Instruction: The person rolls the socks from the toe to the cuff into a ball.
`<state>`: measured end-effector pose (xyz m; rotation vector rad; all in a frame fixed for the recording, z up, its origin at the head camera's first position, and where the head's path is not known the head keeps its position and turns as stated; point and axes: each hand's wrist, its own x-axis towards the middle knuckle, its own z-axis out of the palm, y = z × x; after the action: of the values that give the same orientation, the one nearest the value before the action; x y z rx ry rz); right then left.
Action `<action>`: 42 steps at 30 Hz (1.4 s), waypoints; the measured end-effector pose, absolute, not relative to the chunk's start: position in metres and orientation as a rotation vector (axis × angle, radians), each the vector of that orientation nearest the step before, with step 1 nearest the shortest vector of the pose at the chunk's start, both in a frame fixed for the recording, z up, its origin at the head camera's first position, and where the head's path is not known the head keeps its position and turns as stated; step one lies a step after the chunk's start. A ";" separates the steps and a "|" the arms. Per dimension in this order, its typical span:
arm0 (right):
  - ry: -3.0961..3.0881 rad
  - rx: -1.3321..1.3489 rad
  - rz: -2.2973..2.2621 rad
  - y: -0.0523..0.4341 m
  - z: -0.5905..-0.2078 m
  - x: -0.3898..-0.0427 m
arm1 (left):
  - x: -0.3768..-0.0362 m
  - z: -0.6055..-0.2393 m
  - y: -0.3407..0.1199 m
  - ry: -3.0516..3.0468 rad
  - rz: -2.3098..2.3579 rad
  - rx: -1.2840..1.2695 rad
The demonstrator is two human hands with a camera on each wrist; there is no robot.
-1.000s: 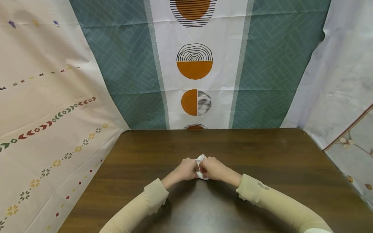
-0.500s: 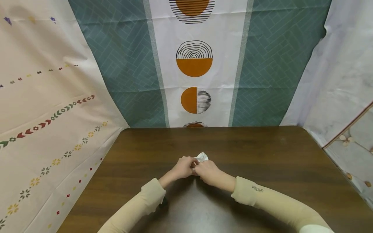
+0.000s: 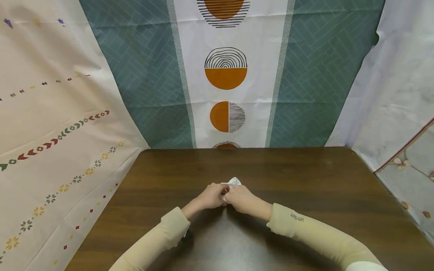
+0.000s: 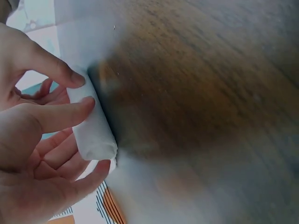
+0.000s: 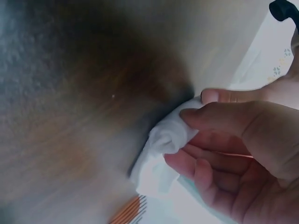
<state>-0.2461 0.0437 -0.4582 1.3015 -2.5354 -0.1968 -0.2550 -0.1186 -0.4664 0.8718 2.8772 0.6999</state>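
This looks like a makeshift recording booth rather than a lived-in room. A dark brown wooden tabletop (image 3: 305, 180) stands closed in on three sides by hanging printed sheets in place of walls. The back sheet (image 3: 227, 71) shows teal herringbone panels and a white strip with orange and black half-circles. The left sheet (image 3: 57, 124) is cream, with rows of small flowers, arrows and diamonds. The right sheet (image 3: 390, 90) is pale and marbled, with a brown line and flower prints. The sheets carry fold creases and hang slack down to the tabletop's edges
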 end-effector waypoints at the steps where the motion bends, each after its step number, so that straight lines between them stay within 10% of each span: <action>1: -2.553 1.292 -0.198 0.043 -0.457 -0.247 | -0.255 -0.466 -0.120 2.873 0.687 0.885; 42: -2.825 1.427 -0.206 0.048 -0.441 -0.275 | -0.243 -0.466 -0.105 3.028 0.788 0.596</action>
<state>-0.2748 0.0478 -0.4413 1.4268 -2.8249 -0.2056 -0.2433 -0.1054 -0.4657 0.5959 3.0277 0.7880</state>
